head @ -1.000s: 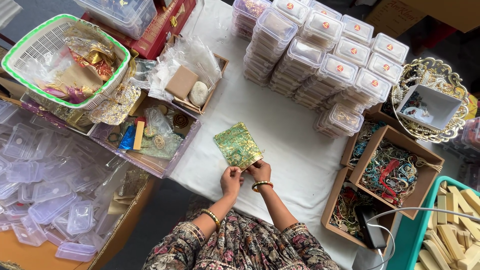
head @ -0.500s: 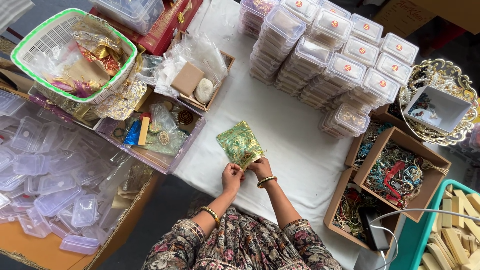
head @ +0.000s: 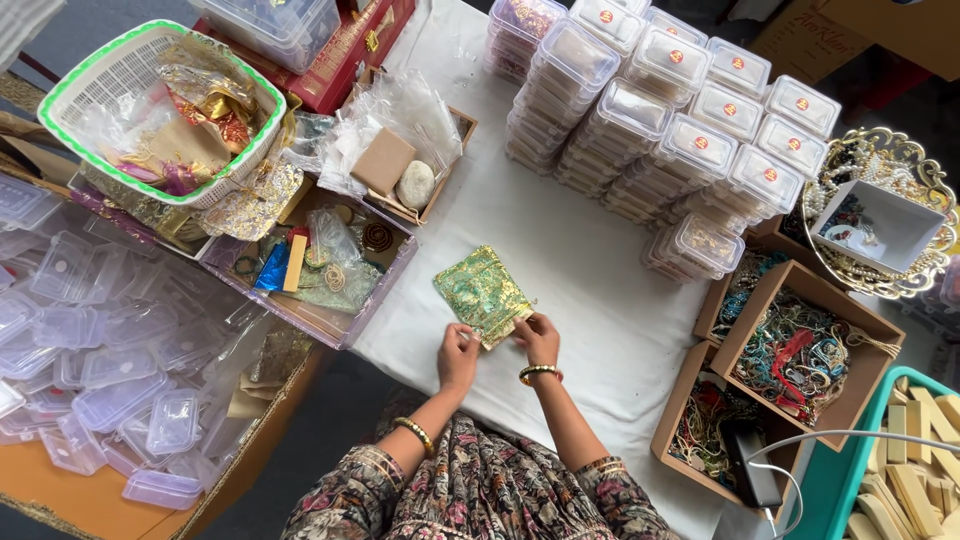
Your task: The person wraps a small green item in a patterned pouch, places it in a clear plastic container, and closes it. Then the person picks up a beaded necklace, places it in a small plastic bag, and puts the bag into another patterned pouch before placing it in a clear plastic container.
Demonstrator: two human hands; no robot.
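Shimmery green-gold brocade pouch (head: 483, 297), flat, tilted

Both hands (head: 500, 350) close together (fingers pinched)

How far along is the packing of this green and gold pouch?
Done: many stacked clear boxes at the back look filled and lidded. In hand: left hand and right hand hold the near edge of the green pouch on the white cloth. Left: empty plastic boxes lie piled beside the table.
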